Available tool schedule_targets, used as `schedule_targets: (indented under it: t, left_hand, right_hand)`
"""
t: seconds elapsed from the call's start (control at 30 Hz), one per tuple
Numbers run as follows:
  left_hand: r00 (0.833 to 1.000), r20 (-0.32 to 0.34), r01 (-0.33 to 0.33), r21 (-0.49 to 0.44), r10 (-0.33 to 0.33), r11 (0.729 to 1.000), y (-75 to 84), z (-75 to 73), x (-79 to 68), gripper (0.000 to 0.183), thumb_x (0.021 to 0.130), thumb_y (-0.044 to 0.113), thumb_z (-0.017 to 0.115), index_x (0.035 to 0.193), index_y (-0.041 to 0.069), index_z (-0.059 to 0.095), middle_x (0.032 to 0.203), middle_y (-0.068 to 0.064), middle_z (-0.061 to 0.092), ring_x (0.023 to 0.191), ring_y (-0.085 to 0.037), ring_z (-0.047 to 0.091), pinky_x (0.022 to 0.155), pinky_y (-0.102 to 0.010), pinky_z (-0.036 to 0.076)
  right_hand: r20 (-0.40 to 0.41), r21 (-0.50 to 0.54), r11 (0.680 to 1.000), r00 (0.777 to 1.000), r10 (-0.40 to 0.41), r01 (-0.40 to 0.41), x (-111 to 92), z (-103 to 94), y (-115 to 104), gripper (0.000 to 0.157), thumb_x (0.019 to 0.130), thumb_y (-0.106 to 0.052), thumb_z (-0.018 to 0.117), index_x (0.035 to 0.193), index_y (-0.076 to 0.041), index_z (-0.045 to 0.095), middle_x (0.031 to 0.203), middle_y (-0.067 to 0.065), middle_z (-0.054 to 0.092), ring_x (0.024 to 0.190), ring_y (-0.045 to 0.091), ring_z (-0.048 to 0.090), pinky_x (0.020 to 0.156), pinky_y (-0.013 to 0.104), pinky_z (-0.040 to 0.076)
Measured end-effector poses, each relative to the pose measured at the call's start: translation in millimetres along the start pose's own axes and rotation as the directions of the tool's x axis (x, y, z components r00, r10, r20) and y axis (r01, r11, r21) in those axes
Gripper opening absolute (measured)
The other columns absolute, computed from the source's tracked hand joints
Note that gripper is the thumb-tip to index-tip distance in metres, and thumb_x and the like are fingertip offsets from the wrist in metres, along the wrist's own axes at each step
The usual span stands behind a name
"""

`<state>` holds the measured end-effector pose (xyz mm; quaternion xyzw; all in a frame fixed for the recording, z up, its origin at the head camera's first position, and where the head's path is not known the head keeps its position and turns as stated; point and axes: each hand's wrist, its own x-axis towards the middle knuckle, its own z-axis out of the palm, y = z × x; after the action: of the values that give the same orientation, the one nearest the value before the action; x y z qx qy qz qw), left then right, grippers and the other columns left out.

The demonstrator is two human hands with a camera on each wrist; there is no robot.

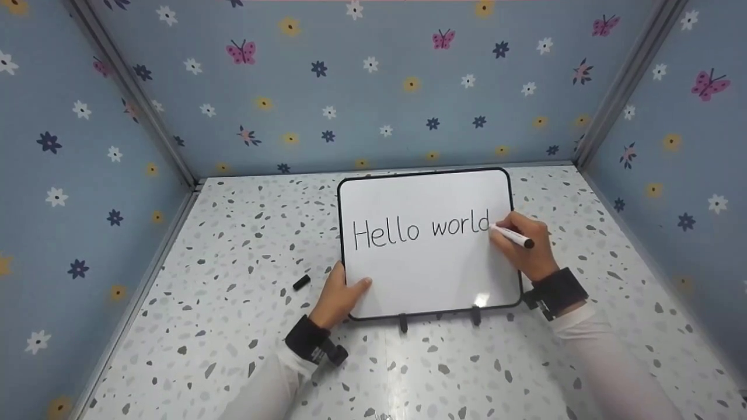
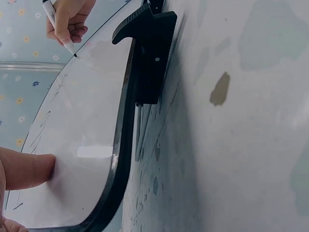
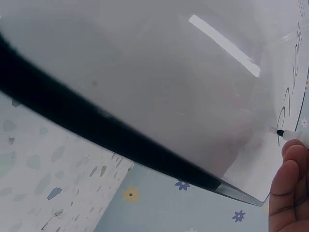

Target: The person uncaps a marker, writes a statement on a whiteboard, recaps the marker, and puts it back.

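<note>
A whiteboard [image 1: 432, 274] with a black frame leans up from the table, bearing the handwritten words "Hello world" in thin black strokes. My right hand [image 1: 528, 248] pinches a white marker [image 1: 511, 235] with a black end, its tip right at the "d". In the right wrist view the marker's dark tip [image 3: 280, 132] shows close to the board. My left hand [image 1: 338, 296] grips the board's lower left edge, the thumb [image 2: 34, 170] lying on the white face and the other fingers mostly hidden behind it. The black marker cap [image 1: 302, 283] lies on the table left of that hand.
Two black feet [image 1: 403, 322] jut from the board's bottom edge onto the speckled table [image 1: 222, 338]. Blue patterned panels [image 1: 373, 87] with flowers and butterflies stand at the back and both sides. A black camera strap [image 1: 560, 291] wraps each wrist.
</note>
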<state>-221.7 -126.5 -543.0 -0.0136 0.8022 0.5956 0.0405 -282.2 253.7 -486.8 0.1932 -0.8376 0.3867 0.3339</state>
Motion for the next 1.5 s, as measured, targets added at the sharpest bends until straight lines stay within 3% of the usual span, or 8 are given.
schedule_targets:
  t: [0.27,0.57,0.83,1.2,1.5]
  left_hand:
    - [1.000,0.003,-0.001,-0.013,0.001,1.000,1.5,-0.3,-0.1,0.059,0.101,0.013,0.069,0.153,-0.002,0.046,0.154,-0.028,0.056,0.143,-0.043,0.057,0.126,-0.057,0.043]
    - [1.000,0.010,-0.011,0.001,0.011,1.000,0.1,-0.8,-0.5,0.063,0.101,0.013,0.069,0.154,-0.008,0.042,0.157,-0.032,0.052,0.148,-0.046,0.052,0.128,-0.059,0.040]
    - [1.000,-0.001,0.004,0.004,-0.004,1.000,-1.4,0.8,0.9,0.062,0.101,0.013,0.070,0.153,-0.006,0.043,0.157,-0.031,0.053,0.147,-0.045,0.053,0.128,-0.058,0.040]
    - [1.000,-0.008,-0.001,-0.001,0.001,1.000,-1.3,0.6,0.4,0.061,0.100,0.013,0.070,0.153,-0.005,0.045,0.156,-0.029,0.054,0.146,-0.044,0.054,0.128,-0.057,0.040]
    - [1.000,0.000,-0.012,0.006,0.012,1.000,-0.1,-0.3,-0.7,0.059,0.100,0.013,0.070,0.150,-0.006,0.046,0.149,-0.029,0.058,0.139,-0.043,0.059,0.123,-0.057,0.045]
  right_hand:
    - [-0.010,0.002,1.000,1.000,-0.027,0.027,-4,0.1,1,0.008,0.076,0.005,0.070,0.073,0.000,0.065,0.064,0.012,0.070,0.055,0.005,0.048,0.052,0.011,0.034]
    - [-0.005,0.019,0.998,0.999,-0.053,0.053,-8,0.1,2,0.008,0.077,0.006,0.068,0.073,0.000,0.065,0.062,0.011,0.069,0.055,0.006,0.048,0.053,0.011,0.035]
    - [-0.003,0.040,0.999,0.999,-0.032,0.033,-7,-2.2,2,0.009,0.075,0.007,0.069,0.073,-0.001,0.065,0.062,0.009,0.069,0.055,0.004,0.049,0.053,0.011,0.035]
    - [-0.061,0.057,0.998,0.998,-0.004,0.007,4,-11.3,0,0.007,0.079,0.007,0.074,0.078,0.001,0.070,0.066,0.011,0.073,0.057,0.000,0.054,0.056,0.008,0.040]
    - [-0.077,-0.002,1.000,0.997,0.023,-0.023,13,-14.2,7,0.002,0.082,0.004,0.073,0.081,0.003,0.070,0.066,0.013,0.071,0.057,-0.001,0.051,0.056,0.008,0.037]
